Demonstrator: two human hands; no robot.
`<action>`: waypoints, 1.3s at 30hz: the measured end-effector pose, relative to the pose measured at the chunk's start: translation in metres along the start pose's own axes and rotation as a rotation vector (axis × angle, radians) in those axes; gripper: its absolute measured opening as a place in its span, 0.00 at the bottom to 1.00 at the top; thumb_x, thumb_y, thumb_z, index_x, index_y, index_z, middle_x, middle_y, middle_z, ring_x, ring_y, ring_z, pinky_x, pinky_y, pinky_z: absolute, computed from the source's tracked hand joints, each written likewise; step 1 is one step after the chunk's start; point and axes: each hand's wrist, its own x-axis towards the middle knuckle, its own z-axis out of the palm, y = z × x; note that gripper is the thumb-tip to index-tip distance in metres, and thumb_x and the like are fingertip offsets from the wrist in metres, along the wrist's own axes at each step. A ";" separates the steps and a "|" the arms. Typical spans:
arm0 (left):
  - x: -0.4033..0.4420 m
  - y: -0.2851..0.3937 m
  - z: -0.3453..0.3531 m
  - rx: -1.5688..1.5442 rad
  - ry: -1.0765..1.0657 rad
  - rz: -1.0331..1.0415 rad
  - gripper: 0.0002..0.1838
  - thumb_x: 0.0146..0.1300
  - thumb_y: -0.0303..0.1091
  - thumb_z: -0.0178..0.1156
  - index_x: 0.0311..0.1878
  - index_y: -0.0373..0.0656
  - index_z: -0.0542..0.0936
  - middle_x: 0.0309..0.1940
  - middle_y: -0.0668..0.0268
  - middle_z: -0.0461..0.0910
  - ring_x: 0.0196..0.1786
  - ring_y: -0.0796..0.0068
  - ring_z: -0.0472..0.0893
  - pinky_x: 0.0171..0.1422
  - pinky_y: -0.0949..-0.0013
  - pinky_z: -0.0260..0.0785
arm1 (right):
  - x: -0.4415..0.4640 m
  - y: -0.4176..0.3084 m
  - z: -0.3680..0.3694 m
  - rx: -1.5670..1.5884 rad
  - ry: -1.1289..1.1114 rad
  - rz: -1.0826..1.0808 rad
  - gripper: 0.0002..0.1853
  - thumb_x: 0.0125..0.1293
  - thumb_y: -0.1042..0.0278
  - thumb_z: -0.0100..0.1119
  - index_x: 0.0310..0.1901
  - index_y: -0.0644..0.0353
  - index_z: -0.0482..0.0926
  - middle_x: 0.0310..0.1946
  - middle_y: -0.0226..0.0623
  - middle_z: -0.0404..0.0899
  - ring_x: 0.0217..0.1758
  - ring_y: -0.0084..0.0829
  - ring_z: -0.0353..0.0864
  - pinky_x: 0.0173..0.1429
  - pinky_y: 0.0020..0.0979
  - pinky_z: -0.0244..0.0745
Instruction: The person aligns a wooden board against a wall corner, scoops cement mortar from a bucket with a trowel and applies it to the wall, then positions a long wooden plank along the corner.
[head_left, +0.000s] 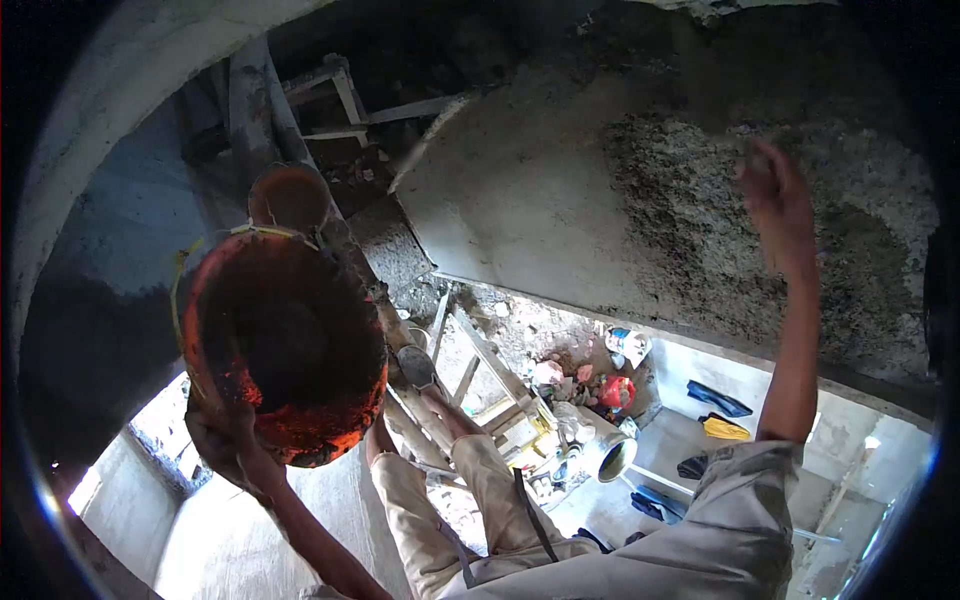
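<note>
My left hand (235, 445) is closed on the lower edge of an orange bucket (340, 440), tilted so its dark, mortar-stained inside faces me. A yellow band or cord runs along its rim. What lies deep inside is too dark to make out. My right hand (780, 205) is raised in front of the wall (520, 190), at a patch of rough wet-looking mortar (680, 200). Its fingers look curled and slightly blurred. Whatever they hold, if anything, is hidden. Smooth grey plaster covers the wall to the left of the patch.
Beyond the bucket is a round reddish-brown container (290, 195) beside wooden poles (250, 105). My bare feet stand high up on narrow planks (415, 425). Far below are a red bucket (617, 392), a pale drum (612, 455), rubble, and dark and yellow cloths (725, 427).
</note>
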 end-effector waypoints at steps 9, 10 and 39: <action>-0.016 -0.009 0.026 -0.020 -0.189 0.186 0.25 0.46 0.20 0.58 0.52 0.36 0.74 0.51 0.62 0.75 0.51 0.68 0.74 0.61 0.66 0.64 | -0.137 -0.052 0.153 -0.281 -0.247 -0.809 0.23 0.51 0.78 0.60 0.52 0.55 0.76 0.33 0.37 0.77 0.31 0.35 0.77 0.34 0.38 0.75; -0.021 -0.002 0.033 0.032 -0.215 0.244 0.24 0.46 0.19 0.57 0.51 0.37 0.74 0.51 0.61 0.75 0.51 0.69 0.74 0.60 0.66 0.64 | -0.143 -0.059 0.173 -0.369 -0.227 -0.885 0.23 0.50 0.76 0.58 0.51 0.57 0.75 0.31 0.36 0.74 0.29 0.35 0.75 0.33 0.39 0.74; -0.002 0.005 0.044 -0.238 -0.038 0.059 0.23 0.49 0.27 0.65 0.51 0.38 0.76 0.45 0.66 0.74 0.47 0.73 0.73 0.55 0.69 0.65 | -0.121 -0.099 0.138 0.321 -0.747 -0.690 0.21 0.59 0.68 0.66 0.53 0.57 0.72 0.39 0.41 0.79 0.39 0.36 0.84 0.42 0.34 0.81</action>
